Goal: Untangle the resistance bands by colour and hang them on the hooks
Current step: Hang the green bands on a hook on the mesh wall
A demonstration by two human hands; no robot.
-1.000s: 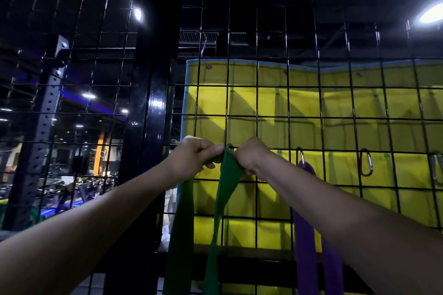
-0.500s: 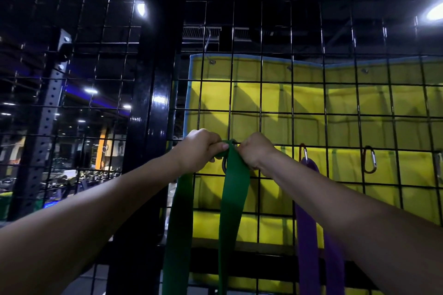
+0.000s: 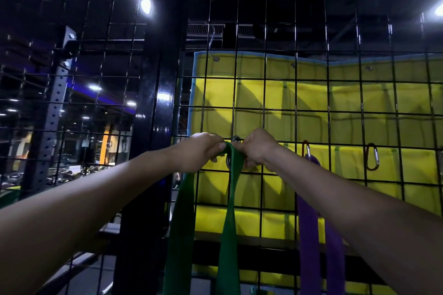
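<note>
A green resistance band (image 3: 229, 223) hangs in two strands from the wire grid. Its top fold lies at a grey carabiner hook (image 3: 229, 160) clipped to the grid. My left hand (image 3: 200, 151) pinches the fold from the left. My right hand (image 3: 257, 148) grips it from the right, the fingers hidden behind the band. Whether the band is threaded through the carabiner cannot be made out. A purple band (image 3: 309, 227) hangs to the right from a red carabiner (image 3: 306, 149).
An empty red carabiner (image 3: 372, 157) hangs further right on the black wire grid (image 3: 263, 93). A yellow mat (image 3: 311, 103) sits behind the grid. A thick black post (image 3: 153, 127) stands to the left, with gym racks beyond.
Both hands stay at the carabiner with the green band's top fold. The right strand has come to hang straighter. The view has shifted slightly.
</note>
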